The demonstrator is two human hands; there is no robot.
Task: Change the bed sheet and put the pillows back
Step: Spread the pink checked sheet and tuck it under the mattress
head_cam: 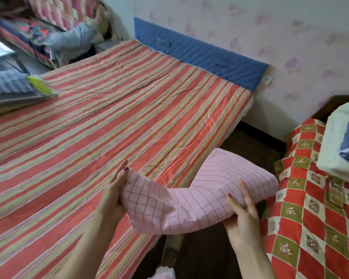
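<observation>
A folded pink sheet with a thin dark grid [199, 194] hangs over the bed's near right edge, held between both hands. My left hand [114, 190] grips its left corner, which is lifted up. My right hand [243, 214] clasps its right side from below, thumb on top. The bed [109, 117] is covered by a flat cover striped in red, green and pink, running up to a blue padded headboard [199, 51]. A white and blue pillow [343, 141] rests on furniture at the right.
A red, green and white checked quilt [314, 208] drapes over furniture at the right. A blue checked pillow with a yellow-green patch [14, 87] lies at the bed's left edge. Piled bedding [52, 27] fills the back left. Dark floor [256, 141] separates bed and quilt.
</observation>
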